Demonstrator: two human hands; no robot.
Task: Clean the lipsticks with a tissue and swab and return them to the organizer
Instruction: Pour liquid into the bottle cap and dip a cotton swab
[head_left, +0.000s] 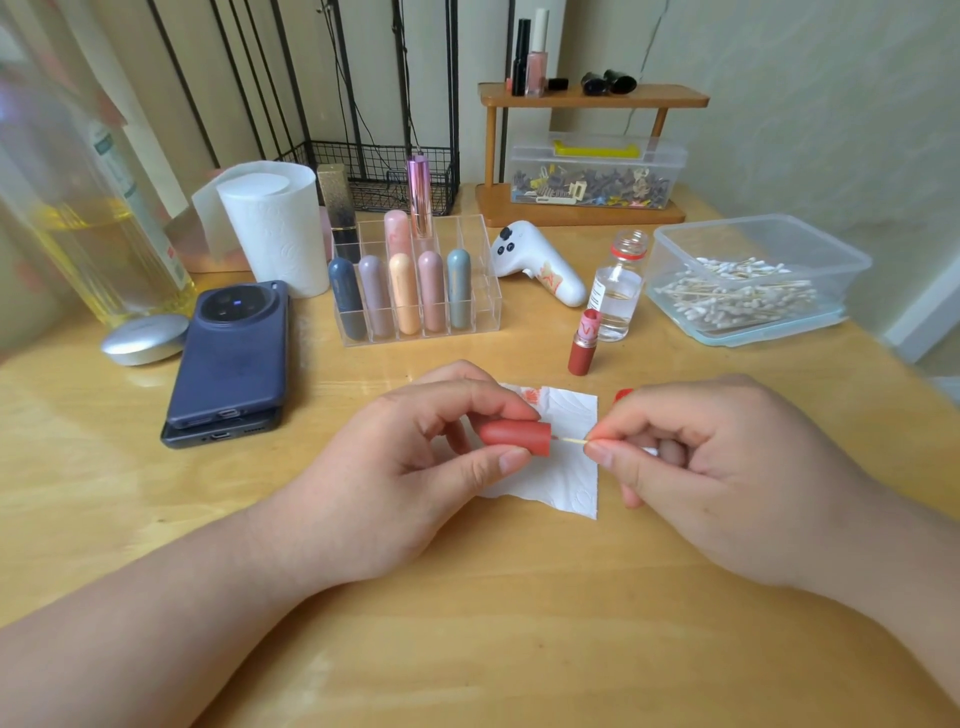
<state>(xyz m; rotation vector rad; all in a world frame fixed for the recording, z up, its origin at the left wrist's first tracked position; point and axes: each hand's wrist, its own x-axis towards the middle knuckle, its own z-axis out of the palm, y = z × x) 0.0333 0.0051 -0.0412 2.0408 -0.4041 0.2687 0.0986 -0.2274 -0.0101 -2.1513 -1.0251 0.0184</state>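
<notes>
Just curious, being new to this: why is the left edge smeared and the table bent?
Head view: the tall clear bottle of yellow liquid stands near the lens, out of focus; the wide-angle lens bows the light wooden table; soft light, faint glare beyond the white tissue; the red lipstick cap at centre is sharp.

Forearms forward, left grip (410, 467) and right grip (727, 467) pinching — fingers curled.

Head camera looks forward and down, close over the table (156, 519).
</notes>
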